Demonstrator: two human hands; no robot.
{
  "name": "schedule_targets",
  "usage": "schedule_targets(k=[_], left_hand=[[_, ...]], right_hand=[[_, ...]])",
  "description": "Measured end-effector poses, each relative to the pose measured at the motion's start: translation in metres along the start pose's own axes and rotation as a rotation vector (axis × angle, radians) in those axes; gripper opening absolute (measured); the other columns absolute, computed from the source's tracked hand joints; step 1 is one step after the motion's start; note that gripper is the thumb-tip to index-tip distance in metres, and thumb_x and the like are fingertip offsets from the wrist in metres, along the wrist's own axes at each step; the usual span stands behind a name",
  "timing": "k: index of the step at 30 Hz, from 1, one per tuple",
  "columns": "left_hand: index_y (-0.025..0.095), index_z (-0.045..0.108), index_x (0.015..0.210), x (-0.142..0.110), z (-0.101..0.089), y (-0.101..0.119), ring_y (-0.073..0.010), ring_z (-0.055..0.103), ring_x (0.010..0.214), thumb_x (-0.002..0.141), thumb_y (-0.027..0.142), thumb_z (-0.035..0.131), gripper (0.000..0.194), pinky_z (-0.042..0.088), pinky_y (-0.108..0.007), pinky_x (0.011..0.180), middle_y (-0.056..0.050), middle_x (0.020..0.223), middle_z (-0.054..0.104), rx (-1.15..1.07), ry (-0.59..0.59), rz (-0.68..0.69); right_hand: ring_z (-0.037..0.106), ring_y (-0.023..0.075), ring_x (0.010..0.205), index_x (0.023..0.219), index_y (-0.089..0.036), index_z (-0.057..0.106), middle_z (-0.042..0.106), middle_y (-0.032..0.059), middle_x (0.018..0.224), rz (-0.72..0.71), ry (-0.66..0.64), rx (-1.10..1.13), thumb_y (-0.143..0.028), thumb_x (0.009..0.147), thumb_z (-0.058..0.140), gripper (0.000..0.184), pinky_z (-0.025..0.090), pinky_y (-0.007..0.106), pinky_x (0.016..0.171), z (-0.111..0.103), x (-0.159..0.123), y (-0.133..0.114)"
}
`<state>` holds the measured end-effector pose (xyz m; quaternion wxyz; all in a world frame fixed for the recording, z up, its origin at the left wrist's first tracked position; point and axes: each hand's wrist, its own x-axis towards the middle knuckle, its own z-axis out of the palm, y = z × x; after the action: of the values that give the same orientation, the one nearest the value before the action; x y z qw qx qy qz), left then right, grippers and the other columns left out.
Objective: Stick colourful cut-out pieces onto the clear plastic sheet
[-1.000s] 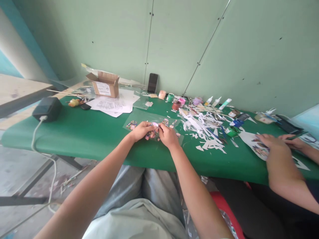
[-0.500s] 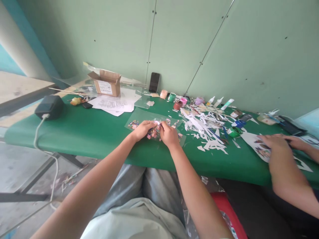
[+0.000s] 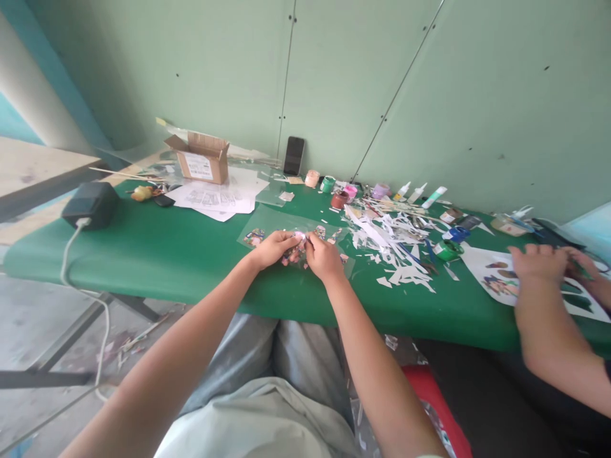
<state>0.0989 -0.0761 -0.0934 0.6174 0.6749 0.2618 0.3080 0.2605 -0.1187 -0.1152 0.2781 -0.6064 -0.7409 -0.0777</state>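
Note:
Both my hands meet over a clear plastic sheet on the green table. My left hand and my right hand pinch a small colourful paper cutout between their fingertips. Its far edge looks whitish, and the fingers hide part of it. More printed cutouts lie on the sheet to the left, and others lie just beyond my right hand.
White paper scraps pile up right of my hands, with paint jars behind. A phone leans on the wall. A cardboard box and black adapter stand left. Another person's hands work over a printed sheet.
My hands keep their pinch on the cutout with hardly any movement. At the right, the other person's hands have shifted and their printed sheet shows more. The view has moved slightly.

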Motion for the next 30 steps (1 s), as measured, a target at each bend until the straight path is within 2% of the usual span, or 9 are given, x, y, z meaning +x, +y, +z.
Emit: schedule_targets(k=[11,19,25,30], left_hand=[[0.015,0.055,0.063,-0.0014,-0.0010,0.0009,-0.0062,0.045,0.038,0.081,0.059,0.063,0.048,0.037,-0.020,0.040,0.001,0.049,0.056,-0.020,-0.042,-0.013],[0.018,0.053,0.072,-0.0041,0.0014,0.0041,-0.0054,0.037,0.036,0.080,0.060,0.060,0.044,0.026,-0.020,0.039,0.007,0.044,0.044,-0.105,-0.045,-0.031],[0.017,0.054,0.068,-0.0039,0.0014,0.0024,-0.0050,0.032,0.034,0.078,0.057,0.065,0.043,0.021,-0.021,0.038,0.006,0.040,0.043,-0.116,-0.075,-0.066],[0.016,0.055,0.068,-0.0023,0.0004,-0.0017,-0.0050,0.032,0.033,0.080,0.053,0.064,0.040,0.021,-0.021,0.038,0.006,0.039,0.042,-0.122,-0.073,-0.089]], right_hand=[[0.065,0.0211,0.069,0.099,-0.018,0.062,0.070,0.0076,0.076,-0.015,0.002,-0.026,-0.024,0.097,0.036,0.027,0.036,0.027,0.059,0.0016,-0.0007,0.0023],[0.065,0.0180,0.068,0.096,-0.019,0.064,0.071,0.0060,0.076,-0.024,0.076,-0.046,-0.026,0.099,0.036,0.029,0.032,0.025,0.057,0.0001,0.0007,0.0014],[0.066,0.0193,0.071,0.101,-0.019,0.064,0.072,0.0064,0.080,-0.058,0.031,-0.027,-0.019,0.095,0.039,0.026,0.035,0.025,0.058,-0.0015,0.0002,0.0006],[0.066,0.0195,0.070,0.099,-0.020,0.065,0.072,0.0055,0.079,-0.047,0.010,-0.010,-0.020,0.095,0.039,0.026,0.036,0.026,0.058,-0.0019,0.0004,0.0013]])
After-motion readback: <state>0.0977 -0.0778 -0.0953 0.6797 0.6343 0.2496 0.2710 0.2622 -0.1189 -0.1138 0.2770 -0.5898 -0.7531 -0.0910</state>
